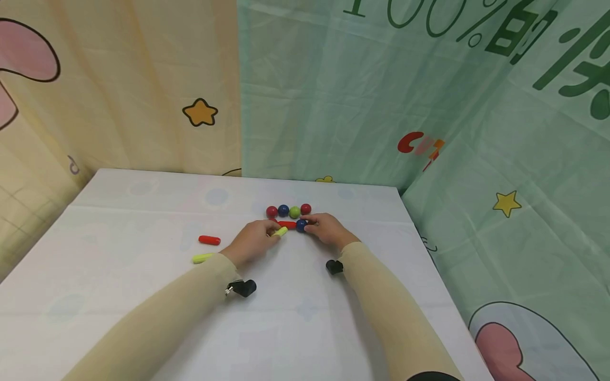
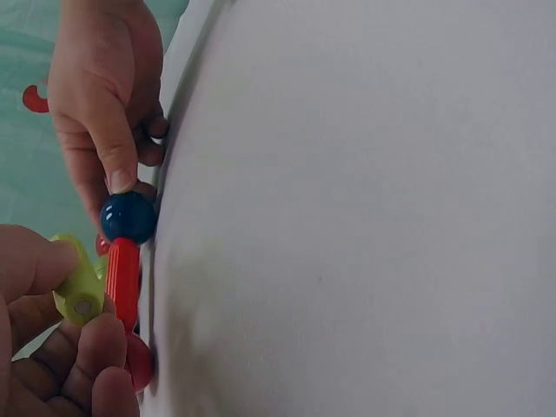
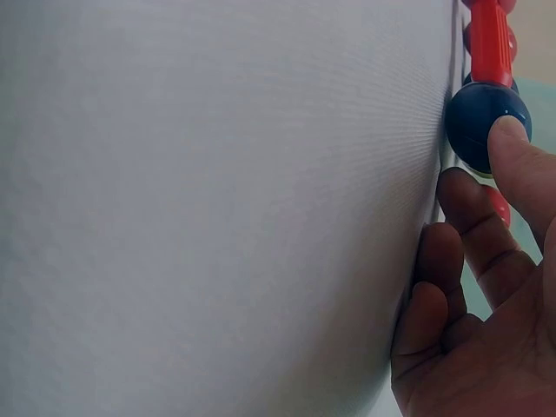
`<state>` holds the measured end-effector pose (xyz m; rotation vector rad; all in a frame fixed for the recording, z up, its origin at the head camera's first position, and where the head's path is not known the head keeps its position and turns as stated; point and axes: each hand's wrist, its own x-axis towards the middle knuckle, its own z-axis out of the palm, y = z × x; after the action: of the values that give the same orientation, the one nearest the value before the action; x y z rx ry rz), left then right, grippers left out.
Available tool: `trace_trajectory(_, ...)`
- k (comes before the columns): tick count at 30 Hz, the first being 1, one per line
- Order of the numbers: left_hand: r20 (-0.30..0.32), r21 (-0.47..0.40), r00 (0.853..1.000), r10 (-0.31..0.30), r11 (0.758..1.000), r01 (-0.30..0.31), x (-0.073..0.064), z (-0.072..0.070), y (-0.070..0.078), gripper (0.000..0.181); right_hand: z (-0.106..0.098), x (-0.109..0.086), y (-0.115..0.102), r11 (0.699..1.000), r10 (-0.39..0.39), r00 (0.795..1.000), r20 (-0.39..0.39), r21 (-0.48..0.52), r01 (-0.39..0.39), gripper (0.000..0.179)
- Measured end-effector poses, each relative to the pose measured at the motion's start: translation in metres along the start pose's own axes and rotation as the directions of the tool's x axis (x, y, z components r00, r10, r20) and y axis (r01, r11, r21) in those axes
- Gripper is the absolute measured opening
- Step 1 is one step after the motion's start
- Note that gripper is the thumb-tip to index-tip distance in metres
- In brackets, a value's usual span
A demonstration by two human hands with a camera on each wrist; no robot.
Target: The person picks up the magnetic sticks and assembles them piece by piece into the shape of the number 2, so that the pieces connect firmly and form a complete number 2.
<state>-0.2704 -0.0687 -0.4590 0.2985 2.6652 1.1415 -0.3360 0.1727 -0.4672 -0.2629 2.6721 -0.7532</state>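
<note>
Left hand [image 1: 252,241]: pinching lime rod [image 1: 281,232], presumably low so its tip stays clear | right hand [image 1: 329,229]: gripping blue ball [image 1: 301,226], likely steadying joined red rod [image 1: 287,225] at its 9 o'clock, red ball [image 2: 139,360] beyond | four-ball row [image 1: 284,210]: 12 o'clock of that rod | loose red rod [image 1: 209,240], loose lime rod [image 1: 202,258]: counter [image 1: 286,328], left hand's 9 and 8 o'clock, probably for easy reach

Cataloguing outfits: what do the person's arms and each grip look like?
The left sleeve and right sleeve are plain beige. The right wrist device is black; the left wrist device is black with silvery metal. Left grip and right grip are gloveless.
</note>
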Motion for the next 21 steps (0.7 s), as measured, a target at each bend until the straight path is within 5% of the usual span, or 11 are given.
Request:
trace_trajectory(15,-0.01,-0.073,1.0,0.01,0.997,-0.011,0.005,0.027,0.013,0.043,0.0,0.002,0.002,1.0,-0.023,1.0,-0.012,-0.018,0.023,0.044)
trace_trajectory(21,0.004,-0.121,0.999,-0.039,0.992,0.039,0.008,0.033,0.015,0.044,-0.001,0.0,0.001,0.999,-0.028,1.0,-0.012,-0.023,0.027,0.044)
